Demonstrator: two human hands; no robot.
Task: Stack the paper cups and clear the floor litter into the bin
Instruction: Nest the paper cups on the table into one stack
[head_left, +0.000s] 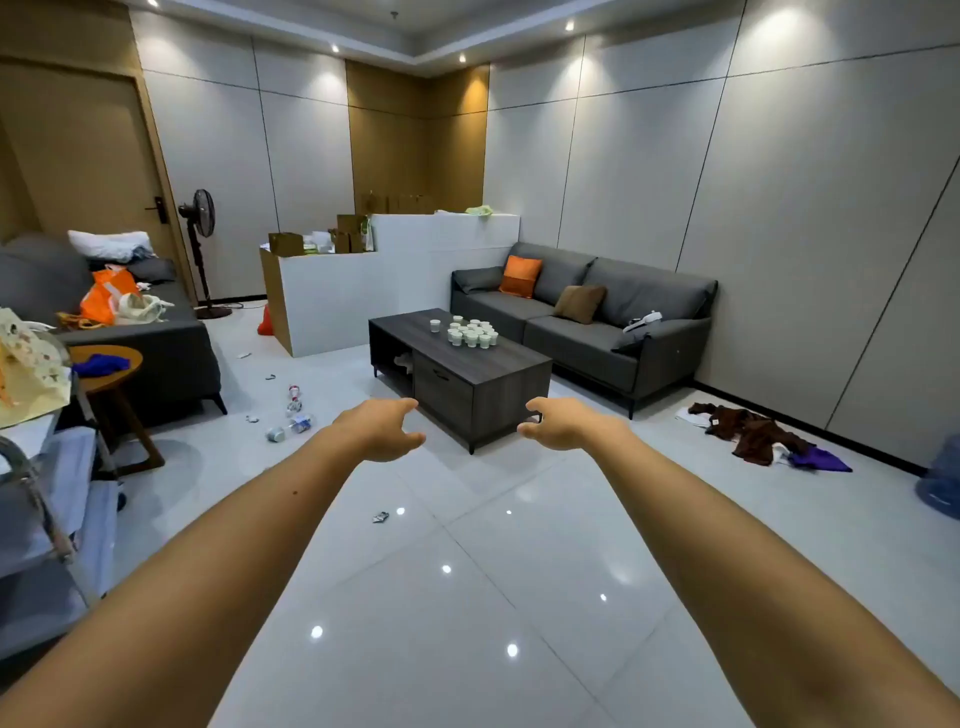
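Note:
Several white paper cups stand in a cluster on the dark coffee table, with one cup apart to their left. Litter lies on the white tile floor left of the table: crushed bottles, a tipped cup, small scraps, and a wrapper nearer me. My left hand and my right hand are stretched out in front of me, both empty with fingers loosely spread, well short of the table. No bin is in sight.
A grey sofa sits behind the table and another sofa with bags at the left. A round wooden side table, a standing fan, a white counter and a clothes pile on the right floor.

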